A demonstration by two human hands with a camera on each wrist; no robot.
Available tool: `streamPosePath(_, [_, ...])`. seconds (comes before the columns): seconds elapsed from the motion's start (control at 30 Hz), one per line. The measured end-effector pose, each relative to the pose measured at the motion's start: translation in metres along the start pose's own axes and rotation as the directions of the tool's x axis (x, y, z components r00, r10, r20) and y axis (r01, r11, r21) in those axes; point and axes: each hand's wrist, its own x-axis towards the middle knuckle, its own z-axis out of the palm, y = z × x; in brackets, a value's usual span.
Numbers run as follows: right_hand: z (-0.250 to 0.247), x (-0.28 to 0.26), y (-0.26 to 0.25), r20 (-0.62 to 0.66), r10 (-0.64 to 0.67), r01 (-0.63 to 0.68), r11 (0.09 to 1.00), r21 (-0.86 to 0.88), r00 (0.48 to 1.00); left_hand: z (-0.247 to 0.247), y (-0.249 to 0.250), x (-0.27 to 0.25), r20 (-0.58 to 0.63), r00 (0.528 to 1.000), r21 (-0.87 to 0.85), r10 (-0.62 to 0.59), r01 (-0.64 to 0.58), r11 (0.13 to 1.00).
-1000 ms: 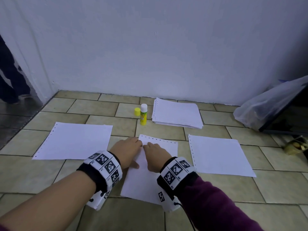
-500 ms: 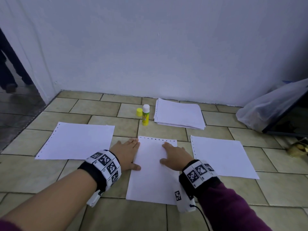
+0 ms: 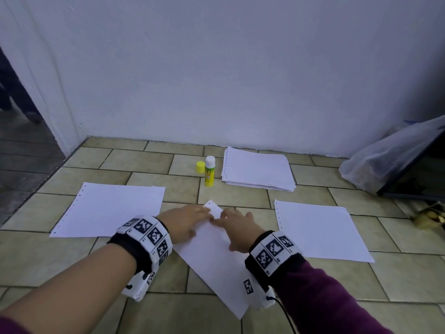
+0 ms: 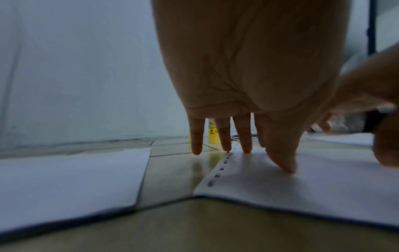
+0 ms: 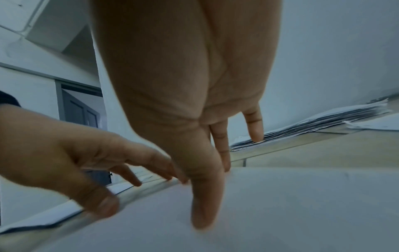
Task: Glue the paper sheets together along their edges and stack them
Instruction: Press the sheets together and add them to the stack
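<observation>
Now both hands flat: left hand (image 3: 184, 221), right hand (image 3: 237, 229) press middle sheet (image 3: 216, 263) (askew).

Maroon sleeves (image 3: 322, 307), black wristbands (image 3: 131, 248) carrying white checker-marked blocks (image 3: 150, 233).

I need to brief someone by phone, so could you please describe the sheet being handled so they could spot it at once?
On the tan tiled floor before the white wall, three single white paper sheets lie in a row. It is the middle sheet, under both hands. Unlike its squarely laid neighbours, it sits skewed.
</observation>
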Motion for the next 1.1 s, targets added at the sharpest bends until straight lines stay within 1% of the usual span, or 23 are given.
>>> streamPosePath(0.07, [0.0, 0.001, 0.002, -0.072, 0.014, -0.012, 0.999, 0.032, 0.997, 0.003, 0.0, -0.002, 0.023, 0.999, 0.074, -0.044, 0.042, 0.996])
streamPosePath(0.13, [0.002, 0.002, 0.005, -0.124, 0.052, -0.045, 0.997, 0.062, 0.991, 0.005, -0.002, -0.003, -0.016, 0.997, 0.1, -0.078, 0.079, 0.992])
streamPosePath(0.2, [0.004, 0.001, 0.012, -0.129, 0.085, -0.072, 0.992, 0.107, 0.988, 0.006, -0.003, -0.005, -0.051, 0.993, 0.109, -0.107, 0.112, 0.988])
streamPosePath(0.27, [0.004, -0.002, 0.02, -0.06, 0.093, -0.083, 0.985, 0.154, 0.994, 0.008, -0.004, -0.007, -0.057, 0.989, 0.084, -0.138, 0.142, 0.986])
streamPosePath(0.33, [0.003, -0.007, 0.031, 0.048, 0.101, -0.108, 0.974, 0.199, 0.994, 0.011, -0.005, -0.007, -0.036, 0.986, 0.006, -0.162, 0.163, 0.987])
streamPosePath(0.4, [0.003, -0.014, 0.043, 0.122, 0.13, -0.157, 0.958, 0.239, 0.984, 0.012, -0.006, -0.008, -0.009, 0.982, -0.076, -0.19, 0.188, 0.979])
streamPosePath(0.5, [0.008, -0.022, 0.056, 0.168, 0.202, -0.243, 0.928, 0.282, 0.965, 0.013, -0.007, -0.009, -0.003, 0.973, -0.102, -0.229, 0.228, 0.968])
streamPosePath(0.63, [0.011, -0.025, 0.059, 0.159, 0.28, -0.318, 0.894, 0.317, 0.947, 0.015, -0.007, -0.008, -0.01, 0.964, -0.082, -0.267, 0.265, 0.961])
streamPosePath(0.77, [0.008, -0.027, 0.055, 0.113, 0.295, -0.316, 0.873, 0.372, 0.949, 0.014, -0.006, -0.009, -0.002, 0.962, -0.087, -0.273, 0.271, 0.959])
streamPosePath(0.87, [0.007, -0.028, 0.054, 0.067, 0.28, -0.282, 0.867, 0.411, 0.958, 0.013, -0.004, -0.01, 0.0, 0.96, -0.098, -0.279, 0.278, 0.956])
streamPosePath(0.93, [0.008, -0.03, 0.056, 0.04, 0.254, -0.242, 0.848, 0.472, 0.966, 0.014, -0.003, -0.01, -0.003, 0.959, -0.106, -0.284, 0.282, 0.954])
streamPosePath(0.97, [0.008, -0.031, 0.058, 0.014, 0.246, -0.215, 0.818, 0.533, 0.969, 0.015, -0.003, -0.01, -0.004, 0.958, -0.11, -0.287, 0.285, 0.952])
streamPosePath(1.0, [0.008, -0.031, 0.06, -0.028, 0.256, -0.186, 0.769, 0.612, 0.966, 0.015, -0.003, -0.01, -0.004, 0.957, -0.112, -0.29, 0.288, 0.951])
streamPosePath(1.03, [0.008, -0.032, 0.061, -0.087, 0.29, -0.151, 0.706, 0.692, 0.953, 0.015, -0.003, -0.01, -0.003, 0.956, -0.114, -0.292, 0.29, 0.95])
streamPosePath(1.1, [0.009, -0.036, 0.063, -0.192, 0.389, -0.089, 0.598, 0.797, 0.901, 0.015, -0.002, -0.01, 0.002, 0.956, -0.117, -0.295, 0.293, 0.949])
